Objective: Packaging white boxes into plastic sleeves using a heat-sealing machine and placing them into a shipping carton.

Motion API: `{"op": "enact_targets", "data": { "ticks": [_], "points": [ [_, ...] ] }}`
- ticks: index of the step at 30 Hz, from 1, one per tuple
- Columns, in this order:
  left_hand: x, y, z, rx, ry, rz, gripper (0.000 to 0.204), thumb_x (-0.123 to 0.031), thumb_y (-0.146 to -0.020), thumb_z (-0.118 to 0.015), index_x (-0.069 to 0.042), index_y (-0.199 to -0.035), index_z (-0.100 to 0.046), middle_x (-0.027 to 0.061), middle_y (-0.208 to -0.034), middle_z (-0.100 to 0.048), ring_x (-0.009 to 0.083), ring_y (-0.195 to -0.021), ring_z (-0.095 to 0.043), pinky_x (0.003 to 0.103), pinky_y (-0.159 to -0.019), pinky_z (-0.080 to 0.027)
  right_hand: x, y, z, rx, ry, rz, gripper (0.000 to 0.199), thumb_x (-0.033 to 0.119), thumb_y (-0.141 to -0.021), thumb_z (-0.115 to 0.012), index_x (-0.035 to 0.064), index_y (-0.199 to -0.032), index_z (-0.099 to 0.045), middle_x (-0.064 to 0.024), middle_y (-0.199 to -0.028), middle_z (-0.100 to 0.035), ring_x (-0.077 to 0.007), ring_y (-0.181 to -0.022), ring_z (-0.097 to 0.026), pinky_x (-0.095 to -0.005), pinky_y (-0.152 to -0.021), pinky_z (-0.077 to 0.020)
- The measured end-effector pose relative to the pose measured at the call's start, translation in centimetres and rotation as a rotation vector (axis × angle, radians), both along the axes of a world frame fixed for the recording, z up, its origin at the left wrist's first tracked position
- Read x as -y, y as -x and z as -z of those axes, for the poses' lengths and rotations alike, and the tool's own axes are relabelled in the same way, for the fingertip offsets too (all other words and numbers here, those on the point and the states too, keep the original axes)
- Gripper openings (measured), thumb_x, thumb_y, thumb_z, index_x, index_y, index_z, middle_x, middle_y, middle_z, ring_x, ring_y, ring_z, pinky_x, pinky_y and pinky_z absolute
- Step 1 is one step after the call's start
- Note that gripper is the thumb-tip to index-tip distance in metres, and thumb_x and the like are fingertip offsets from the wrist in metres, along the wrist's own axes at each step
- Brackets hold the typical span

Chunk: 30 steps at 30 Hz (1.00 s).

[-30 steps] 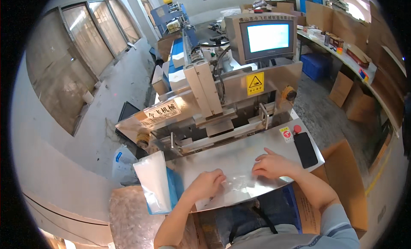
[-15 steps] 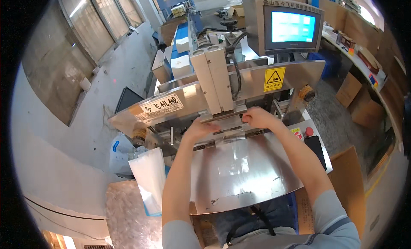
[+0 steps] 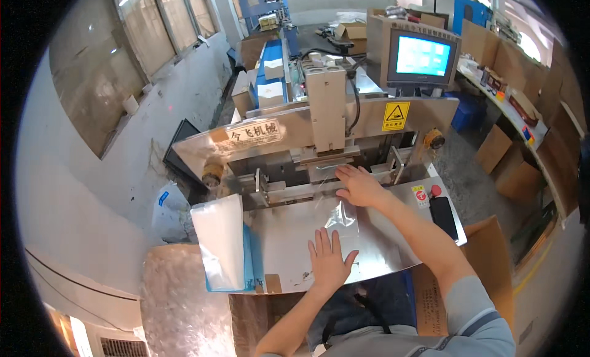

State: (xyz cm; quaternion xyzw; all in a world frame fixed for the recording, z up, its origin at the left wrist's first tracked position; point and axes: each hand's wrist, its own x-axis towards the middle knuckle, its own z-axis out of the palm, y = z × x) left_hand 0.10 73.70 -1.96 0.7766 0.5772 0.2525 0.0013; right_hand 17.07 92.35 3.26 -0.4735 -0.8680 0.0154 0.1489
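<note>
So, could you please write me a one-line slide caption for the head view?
Left hand flat on a clear plastic bag on the steel table; right hand reaches toward the machine.

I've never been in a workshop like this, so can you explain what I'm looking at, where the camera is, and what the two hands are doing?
The picture comes from a wide camera worn on a person's head, looking down, so edges bend near the rim. The forearms coming in from below are that person's own. They sit at a shiny metal table joined to a steel machine with a yellow warning sticker. A lit monitor stands behind it. The left hand lies flat on a clear plastic bag spread on the table. The right hand reaches forward, palm down, at the bag's far end by the machine's opening. A stack of clear bags leans at the table's left edge, and a dark phone lies on the right. Neither hand grips anything; both press flat.
</note>
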Motion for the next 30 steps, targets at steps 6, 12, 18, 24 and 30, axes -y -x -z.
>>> {"op": "enact_targets", "data": {
  "ticks": [6,12,18,24,30],
  "points": [
    [0.8,0.0,0.5,0.038,-0.062,-0.082,0.073,-0.051,-0.090,-0.064,0.007,-0.133,-0.053,0.0344,-0.143,-0.044,0.0480,-0.137,-0.037,0.065,-0.112,-0.025,0.1,0.4,-0.8,-0.044,0.052,-0.069,0.056,0.032,-0.092,-0.065,0.0001,-0.137,-0.053,-0.0181,-0.148,-0.048,-0.0337,-0.139,-0.043,-0.0487,-0.112,-0.0360],
    [1.4,-0.4,0.7,-0.015,-0.079,-0.060,0.070,-0.051,-0.092,-0.062,0.007,-0.132,-0.055,0.0360,-0.139,-0.048,0.0496,-0.136,-0.040,0.066,-0.111,-0.025,-0.3,0.1,-0.3,-0.048,0.067,-0.065,0.054,0.029,-0.095,-0.060,0.0045,-0.142,-0.050,-0.0164,-0.147,-0.049,-0.0322,-0.138,-0.044,-0.0511,-0.110,-0.0364],
    [1.5,-0.3,0.9,-0.036,-0.075,-0.036,0.068,-0.049,-0.092,-0.062,0.006,-0.132,-0.055,0.0340,-0.137,-0.050,0.0493,-0.134,-0.042,0.066,-0.111,-0.026,-0.3,0.7,-1.8,-0.103,0.036,-0.061,0.047,0.026,-0.097,-0.058,0.0051,-0.139,-0.050,-0.0172,-0.140,-0.054,-0.0340,-0.132,-0.049,-0.0512,-0.108,-0.0375],
    [2.2,-0.4,-0.3,0.146,-0.045,-0.052,0.070,-0.042,-0.092,-0.066,0.005,-0.139,-0.045,0.0300,-0.140,-0.046,0.0487,-0.137,-0.038,0.065,-0.113,-0.024,-1.4,0.2,-1.6,-0.160,0.044,-0.066,0.045,0.026,-0.098,-0.056,0.0035,-0.137,-0.050,-0.0191,-0.134,-0.058,-0.0357,-0.129,-0.051,-0.0520,-0.110,-0.0364],
    [2.6,0.1,0.1,0.388,-0.138,-0.163,0.074,-0.034,-0.092,-0.066,0.008,-0.145,-0.034,0.0300,-0.148,-0.037,0.0507,-0.141,-0.029,0.064,-0.116,-0.019,-2.4,0.6,-2.1,-0.154,-0.009,-0.077,0.046,0.026,-0.097,-0.056,0.0032,-0.137,-0.051,-0.0213,-0.133,-0.059,-0.0373,-0.130,-0.051,-0.0526,-0.111,-0.0356]
  ]
}}
